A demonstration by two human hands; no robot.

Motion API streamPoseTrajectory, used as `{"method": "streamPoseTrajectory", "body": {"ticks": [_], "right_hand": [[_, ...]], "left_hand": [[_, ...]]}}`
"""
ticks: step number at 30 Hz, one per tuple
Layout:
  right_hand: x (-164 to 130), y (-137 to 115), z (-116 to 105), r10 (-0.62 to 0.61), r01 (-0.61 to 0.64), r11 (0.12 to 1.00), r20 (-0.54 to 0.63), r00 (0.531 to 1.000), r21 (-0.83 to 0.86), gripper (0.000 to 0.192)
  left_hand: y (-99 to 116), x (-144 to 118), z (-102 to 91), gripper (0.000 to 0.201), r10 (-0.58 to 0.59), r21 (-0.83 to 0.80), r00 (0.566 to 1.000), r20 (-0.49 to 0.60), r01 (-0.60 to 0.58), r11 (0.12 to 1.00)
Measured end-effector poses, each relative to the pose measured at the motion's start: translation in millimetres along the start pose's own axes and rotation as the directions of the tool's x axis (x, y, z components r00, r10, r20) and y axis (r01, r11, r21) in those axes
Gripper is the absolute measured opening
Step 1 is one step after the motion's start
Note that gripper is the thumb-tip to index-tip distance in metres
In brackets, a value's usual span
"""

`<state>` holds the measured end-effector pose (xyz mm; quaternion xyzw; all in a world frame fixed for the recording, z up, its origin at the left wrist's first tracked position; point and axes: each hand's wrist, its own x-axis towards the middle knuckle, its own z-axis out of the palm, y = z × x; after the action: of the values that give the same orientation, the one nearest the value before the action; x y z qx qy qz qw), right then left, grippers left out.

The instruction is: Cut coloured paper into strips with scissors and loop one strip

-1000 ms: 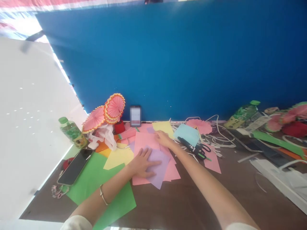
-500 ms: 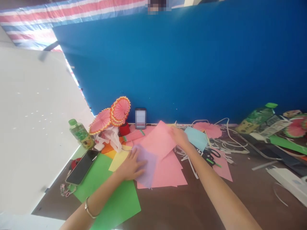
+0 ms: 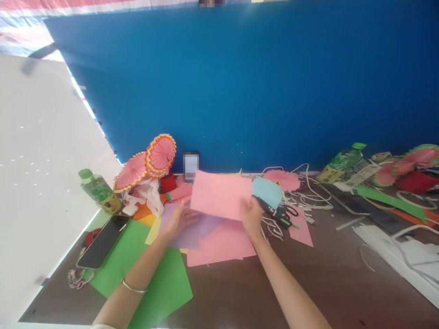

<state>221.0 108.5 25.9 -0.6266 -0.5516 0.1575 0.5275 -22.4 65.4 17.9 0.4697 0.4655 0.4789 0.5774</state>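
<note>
My right hand [image 3: 251, 216] grips the near right corner of a pink paper sheet [image 3: 219, 194] and holds it lifted off the pile. My left hand [image 3: 178, 220] rests flat on a purple sheet [image 3: 192, 230], fingers spread toward the lifted sheet's left edge. Under both lie more pink sheets [image 3: 222, 244], a yellow sheet [image 3: 152, 228] and a large green sheet [image 3: 154, 274] on the brown table [image 3: 308, 283].
A black phone [image 3: 103, 241] and green bottle [image 3: 98, 191] are at left, pink paper fans [image 3: 151, 160] and a small upright phone [image 3: 190, 167] at the back. Scissors [image 3: 281, 212], a light blue sheet [image 3: 267, 191], white paper strips, another bottle [image 3: 339, 162] and crafts lie right.
My right hand has raised the pink sheet from the pile and drawn it nearer, now gripping its near corner. My left hand slid the purple sheet slightly left.
</note>
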Motion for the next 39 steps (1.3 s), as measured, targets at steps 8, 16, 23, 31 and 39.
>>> {"method": "streamPoseTrajectory", "body": {"ticks": [8, 16, 23, 31, 39], "right_hand": [[-27.9, 7.2, 17.2, -0.11, 0.102, 0.992, 0.114, 0.987, 0.07, 0.021], [-30.7, 10.2, 16.4, -0.076, 0.065, 0.995, 0.149, 0.986, 0.076, 0.024], [-30.4, 4.0, 14.0, 0.029, -0.105, 0.941, 0.231, 0.972, 0.323, 0.028], [-37.0, 4.4, 9.9, 0.14, -0.589, 0.661, 0.695, 0.705, 0.464, 0.044], [-31.1, 4.6, 4.7, 0.135, -0.615, 0.684, 0.76, 0.636, 0.393, 0.032]], "left_hand": [[-20.7, 4.1, 12.5, 0.044, 0.134, 0.255, 0.944, -0.302, -0.055, 0.965], [-23.9, 5.0, 10.6, 0.034, 0.299, 0.473, 0.904, -0.306, -0.128, 0.872], [-27.1, 0.2, 11.2, 0.031, 0.386, 0.542, 0.867, -0.317, -0.168, 0.823], [-24.9, -3.4, 7.7, 0.032, 0.387, 0.553, 0.841, -0.377, -0.131, 0.823], [-27.1, -0.1, 2.0, 0.034, 0.369, 0.537, 0.848, -0.382, -0.121, 0.835]]}}
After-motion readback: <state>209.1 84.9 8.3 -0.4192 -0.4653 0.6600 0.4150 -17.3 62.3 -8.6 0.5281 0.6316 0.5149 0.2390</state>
